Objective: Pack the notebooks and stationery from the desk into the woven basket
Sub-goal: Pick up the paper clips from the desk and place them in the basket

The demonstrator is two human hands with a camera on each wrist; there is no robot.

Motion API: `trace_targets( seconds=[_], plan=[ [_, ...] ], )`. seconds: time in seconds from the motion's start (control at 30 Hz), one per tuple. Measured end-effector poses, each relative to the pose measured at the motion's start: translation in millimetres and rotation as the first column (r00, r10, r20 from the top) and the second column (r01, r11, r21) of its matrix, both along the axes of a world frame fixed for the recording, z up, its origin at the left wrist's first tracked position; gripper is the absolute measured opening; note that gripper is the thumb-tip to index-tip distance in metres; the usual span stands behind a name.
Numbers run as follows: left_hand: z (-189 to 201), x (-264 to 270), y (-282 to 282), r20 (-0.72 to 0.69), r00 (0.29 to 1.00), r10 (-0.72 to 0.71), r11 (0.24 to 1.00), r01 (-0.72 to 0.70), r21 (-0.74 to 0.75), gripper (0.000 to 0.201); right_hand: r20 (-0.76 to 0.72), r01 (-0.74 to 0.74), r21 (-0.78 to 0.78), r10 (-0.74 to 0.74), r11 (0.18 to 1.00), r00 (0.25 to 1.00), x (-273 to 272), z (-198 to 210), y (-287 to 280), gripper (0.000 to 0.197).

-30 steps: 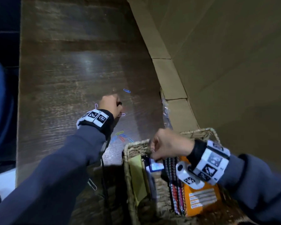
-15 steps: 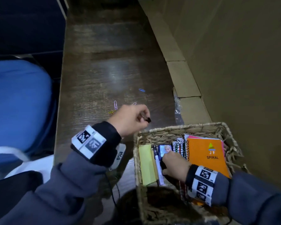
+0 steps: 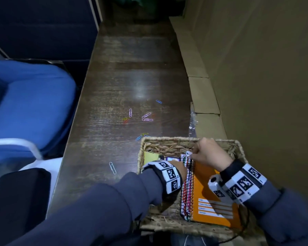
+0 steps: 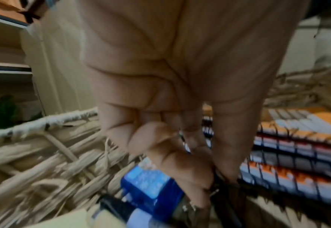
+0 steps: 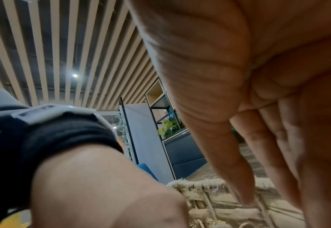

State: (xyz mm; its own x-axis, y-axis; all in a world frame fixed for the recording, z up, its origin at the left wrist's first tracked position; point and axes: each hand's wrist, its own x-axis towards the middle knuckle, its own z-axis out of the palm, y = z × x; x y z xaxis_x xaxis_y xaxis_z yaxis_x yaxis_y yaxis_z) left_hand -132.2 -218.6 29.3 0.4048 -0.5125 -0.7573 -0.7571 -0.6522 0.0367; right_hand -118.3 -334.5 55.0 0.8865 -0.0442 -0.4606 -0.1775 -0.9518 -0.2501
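The woven basket (image 3: pixel 167 139) stands on the dark wooden desk (image 3: pixel 124 82) at the near right. In it lie an orange spiral notebook (image 3: pixel 213 201) on a stack of spiral notebooks (image 4: pixel 297 154), a yellow sticky pad (image 3: pixel 150 157) and a small blue box (image 4: pixel 151 188). My left hand (image 4: pixel 217 182) reaches down inside the basket beside the notebook spirals and pinches a small black binder clip (image 4: pixel 222 177). My right hand (image 3: pixel 194 152) has its fingers down on the far end of the notebook stack. Several coloured paper clips (image 3: pixel 147 115) lie loose on the desk beyond the basket, and one white clip (image 3: pixel 112 167) lies to its left.
A blue chair (image 3: pixel 30 107) stands close along the desk's left edge. Cardboard flaps (image 3: pixel 203 96) and a tall cardboard wall (image 3: pixel 265 77) close off the right side. A crumpled clear wrapper (image 3: pixel 192 119) lies just behind the basket.
My left hand carried the black clip from the desk into the basket. My right hand moved from the blue box to the far end of the notebooks.
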Motion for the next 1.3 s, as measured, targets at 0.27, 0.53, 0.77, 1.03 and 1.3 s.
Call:
trace_targets(
  seconds=[0.27, 0.53, 0.77, 1.03, 1.3],
  plan=[
    [15, 6, 5, -0.001, 0.985, 0.174, 0.983, -0.173, -0.056, 0.028, -0.03, -0.085, 0.016, 0.086, 0.996, 0.996, -12, -7, 0, 0.022],
    [47, 40, 107, 0.005, 0.795, 0.607, 0.672, -0.509, -0.539, 0.02, 0.035, -0.199, 0.113, 0.197, 0.973, 0.98, 30, 38, 25, 0.014],
    [-10, 52, 214, -0.044, 0.476, 0.878, 0.357, -0.715, -0.602, 0.011, 0.215, -0.317, 0.066, 0.297, 0.946, 0.93, 154, 45, 80, 0.016],
    [-67, 32, 247, -0.22, 0.524, 0.823, 0.328, -0.753, -0.57, 0.018, -0.027, -0.475, -0.114, 0.475, 0.873, 0.88, 242, -52, 132, 0.02],
    [-85, 46, 262, -0.288, 0.562, 0.776, 0.374, -0.776, -0.507, 0.022, -0.167, -0.558, -0.222, 0.532, 0.8, 0.83, 255, -91, 145, 0.018]
  ],
)
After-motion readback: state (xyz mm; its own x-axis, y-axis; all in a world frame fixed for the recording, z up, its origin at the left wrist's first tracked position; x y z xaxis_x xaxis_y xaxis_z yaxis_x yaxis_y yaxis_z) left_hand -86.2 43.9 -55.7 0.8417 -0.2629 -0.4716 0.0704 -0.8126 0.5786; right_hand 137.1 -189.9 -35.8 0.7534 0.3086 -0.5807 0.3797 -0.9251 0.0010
